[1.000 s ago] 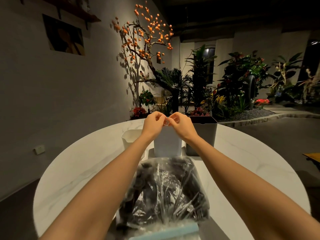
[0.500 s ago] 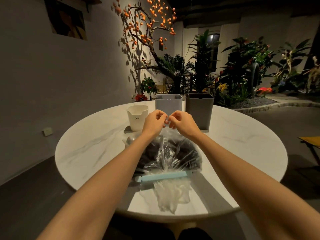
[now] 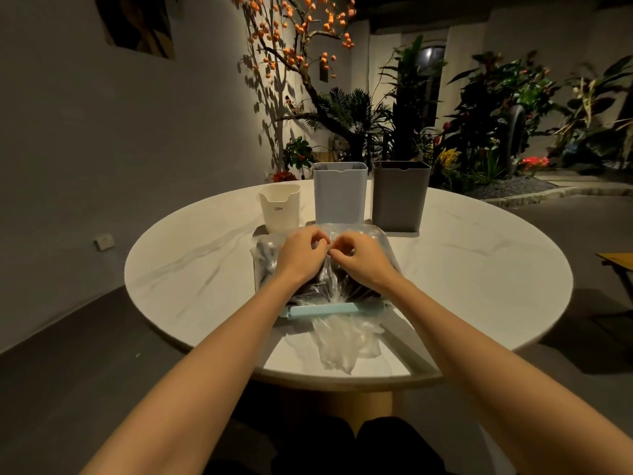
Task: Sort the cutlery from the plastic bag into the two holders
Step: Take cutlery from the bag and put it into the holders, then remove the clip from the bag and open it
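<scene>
Since a moment before, both hands had come down from chest height onto the top of the plastic bag (image 3: 317, 269), which had earlier been held up by its top film and now lay flat on the round white counter (image 3: 191, 269).

Furthest left on the counter stood a small cream holder (image 3: 279, 209) with a notched front and tiny lettering. Just beside it, at the bag's left edge, the clear film bulged over dark cutlery (image 3: 265, 265), black handles packed close and hard to tell apart. The left hand (image 3: 301, 252) rested on the bag with its fingers curled, pinching a fold of the film. The right hand (image 3: 359, 257) was right beside it, knuckles nearly touching, fingers curled on the same stretch of film. Behind them stood a tall pale grey holder (image 3: 340, 193), its base just behind the bag.

Nearer the onlooker, a light blue sealing clip (image 3: 323, 309) ran across the bag, and beyond the clip the loose crumpled mouth of the film (image 3: 342, 344) spread towards the counter's edge.

To the right of the pale holder, almost touching it, stood a dark grey holder (image 3: 400, 197) of the same shape. Potted plants (image 3: 496, 114) and an orange-berried tree (image 3: 291, 46) filled the far side.
</scene>
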`<state>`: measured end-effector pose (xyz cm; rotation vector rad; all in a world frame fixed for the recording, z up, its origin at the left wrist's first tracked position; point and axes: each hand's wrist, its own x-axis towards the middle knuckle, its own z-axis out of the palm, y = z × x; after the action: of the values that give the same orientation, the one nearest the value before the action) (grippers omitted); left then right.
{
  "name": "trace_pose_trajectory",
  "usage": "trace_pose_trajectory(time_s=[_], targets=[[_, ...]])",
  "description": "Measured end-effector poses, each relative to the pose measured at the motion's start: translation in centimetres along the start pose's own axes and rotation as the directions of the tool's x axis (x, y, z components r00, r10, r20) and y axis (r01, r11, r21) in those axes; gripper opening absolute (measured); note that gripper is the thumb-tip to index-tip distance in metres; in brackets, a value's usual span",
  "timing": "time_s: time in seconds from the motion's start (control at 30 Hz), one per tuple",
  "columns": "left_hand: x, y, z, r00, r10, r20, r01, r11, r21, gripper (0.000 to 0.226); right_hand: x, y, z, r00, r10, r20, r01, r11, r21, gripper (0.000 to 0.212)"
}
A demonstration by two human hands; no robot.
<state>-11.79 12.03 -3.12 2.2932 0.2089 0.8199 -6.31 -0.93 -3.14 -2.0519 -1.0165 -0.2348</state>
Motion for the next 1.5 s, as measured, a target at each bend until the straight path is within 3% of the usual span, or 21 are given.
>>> trace_pose_trajectory(time_s=[0.17, 0.43, 0.5, 0.6, 0.7, 0.8, 0.93, 1.07, 1.13, 1.3, 1.37, 1.5], targets=[[1.0, -0.5, 0.8, 0.998, 0.051, 0.023, -0.051, 0.999, -0.002, 0.012, 0.2, 0.9, 0.3, 0.999, -0.024, -0.029, 0.019, 0.987, -0.158, 0.014], [2.6, -1.0, 1.7, 0.990, 0.110, 0.092, -0.101, 0.991, -0.092, 0.015, 1.1, 2.5, 0.6, 0.995, 0.001, -0.100, -0.022, 0.978, -0.209, 0.018], [2.9, -0.9, 1.8, 0.987, 0.099, 0.127, -0.080, 0.986, -0.144, 0.014, 0.9, 2.4, 0.5, 0.987, -0.064, -0.149, 0.025, 0.967, -0.253, 0.016], [3.4, -0.8, 1.4, 0.982, 0.071, 0.174, -0.020, 0.960, -0.281, 0.013, 0.1, 1.4, 0.6, 0.936, -0.283, -0.208, 0.240, 0.948, -0.210, 0.019], [3.3, -1.2, 0.8, 0.984, 0.017, 0.175, 0.065, 0.888, -0.454, 0.016, -1.2, -0.3, 0.3, 0.931, -0.366, -0.007, 0.366, 0.931, -0.016, 0.028], [2.2, -1.1, -0.3, 0.993, 0.020, 0.114, 0.039, 0.867, -0.497, 0.016, -2.0, -1.2, 0.1, 0.892, -0.367, 0.264, 0.384, 0.923, -0.014, 0.036], [0.6, -0.8, -1.5, 0.993, 0.114, 0.040, -0.090, 0.919, -0.385, 0.010, -2.5, -0.7, -0.1, 0.848, -0.383, 0.367, 0.444, 0.891, -0.097, 0.043], [-1.6, -2.0, -2.6, 0.961, 0.238, -0.142, -0.264, 0.942, -0.206, 0.022, -2.8, -0.9, -0.1, 0.852, -0.386, 0.354, 0.456, 0.879, -0.139, 0.022], [-2.5, -2.8, -3.2, 0.941, 0.296, -0.162, -0.316, 0.942, -0.115, 0.030, -2.7, -0.9, 0.3, 0.874, -0.388, 0.292, 0.433, 0.896, -0.104, 0.016], [-3.3, -3.5, -3.5, 0.937, 0.308, -0.164, -0.292, 0.950, 0.114, 0.046, -2.1, 0.2, 0.2, 0.943, -0.306, 0.128, 0.314, 0.948, -0.047, 0.013], [-3.4, -3.5, -3.5, 0.946, 0.286, -0.151, -0.254, 0.947, 0.197, 0.048, -2.3, 0.0, -0.1, 0.935, -0.301, 0.188, 0.313, 0.949, -0.035, 0.009], [-3.5, -3.6, -3.3, 0.967, 0.233, -0.101, -0.210, 0.958, 0.194, 0.048, -3.0, -0.9, 0.1, 0.875, -0.309, 0.372, 0.383, 0.913, -0.142, 0.033]])
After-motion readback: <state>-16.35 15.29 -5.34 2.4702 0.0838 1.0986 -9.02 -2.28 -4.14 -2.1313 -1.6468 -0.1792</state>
